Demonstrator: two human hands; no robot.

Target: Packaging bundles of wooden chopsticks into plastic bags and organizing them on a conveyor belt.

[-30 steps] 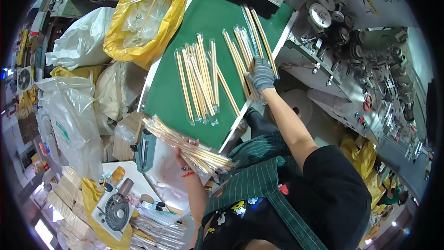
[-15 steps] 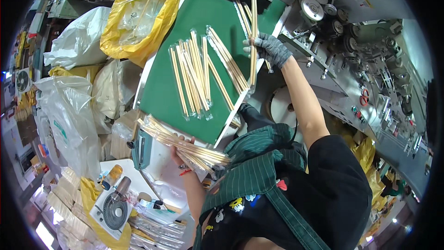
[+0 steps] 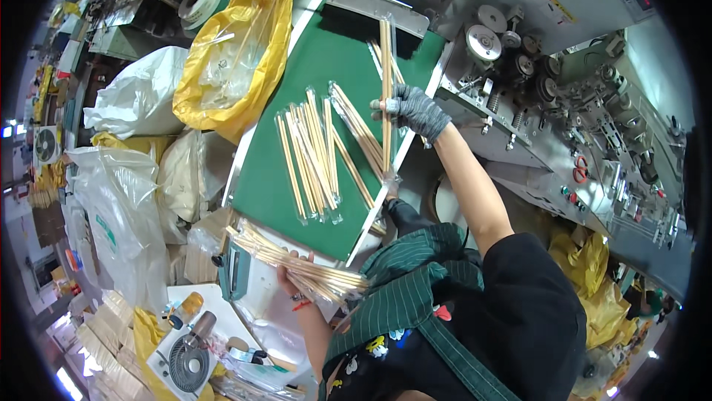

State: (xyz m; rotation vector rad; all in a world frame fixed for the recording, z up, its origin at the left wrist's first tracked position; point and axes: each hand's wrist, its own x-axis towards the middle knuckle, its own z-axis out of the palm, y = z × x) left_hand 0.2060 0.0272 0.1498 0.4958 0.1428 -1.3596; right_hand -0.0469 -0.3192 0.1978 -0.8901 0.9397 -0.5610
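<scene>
Above the green conveyor surface (image 3: 274, 178), one wrapped chopstick pair (image 3: 386, 82) is held upright in the clenched fingers of the gloved right hand (image 3: 412, 110), while a gathered bundle (image 3: 304, 267) is gripped by the left hand (image 3: 293, 276), evidently for collecting.

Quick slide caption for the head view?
Gloved right hand lifts wrapped chopsticks off green belt; left hand holds a bundle.

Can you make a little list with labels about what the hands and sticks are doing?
Left hand: bare, holds a bundle of wrapped sticks
Right hand: grey glove, grips one wrapped stick pack upright
Belt: green conveyor with more loose packs lying on it
Beside belt: yellow bag, white bags
Right side: grey machine
</scene>
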